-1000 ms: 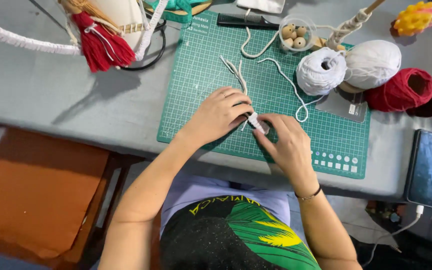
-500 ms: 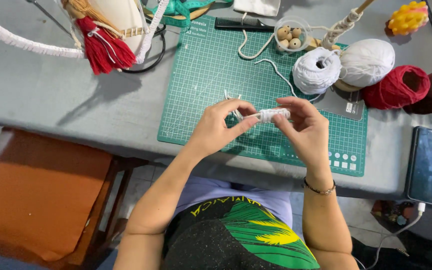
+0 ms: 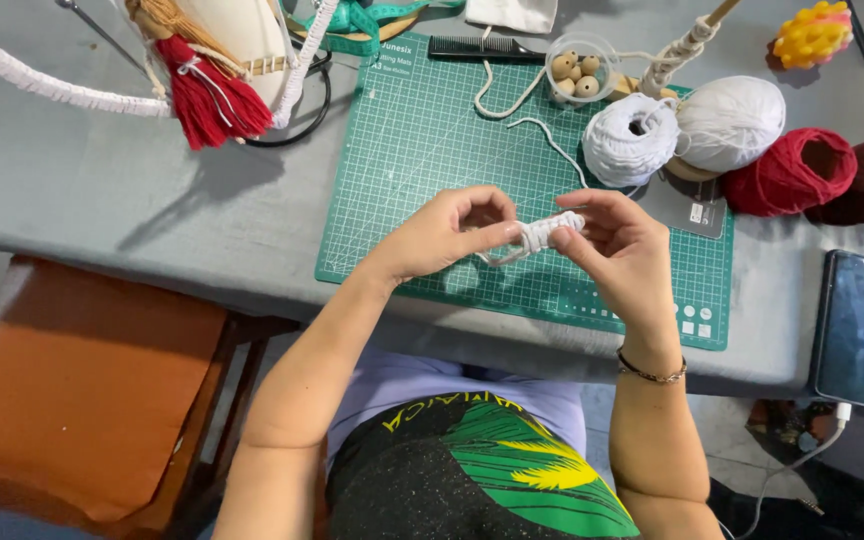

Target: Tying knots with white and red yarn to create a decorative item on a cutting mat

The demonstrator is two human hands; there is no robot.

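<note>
Both hands' fingers (image 3: 562, 237) pinch the cord bundle (image 3: 542, 235) (long axis left-right, right end higher).

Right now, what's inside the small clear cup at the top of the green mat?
The clear cup holds several round wooden beads, tan. Any beads lying beneath the top ones are covered, so the count is uncertain.

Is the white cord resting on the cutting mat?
No, both the left hand and right hand hold the white cord above the green mat.
</note>
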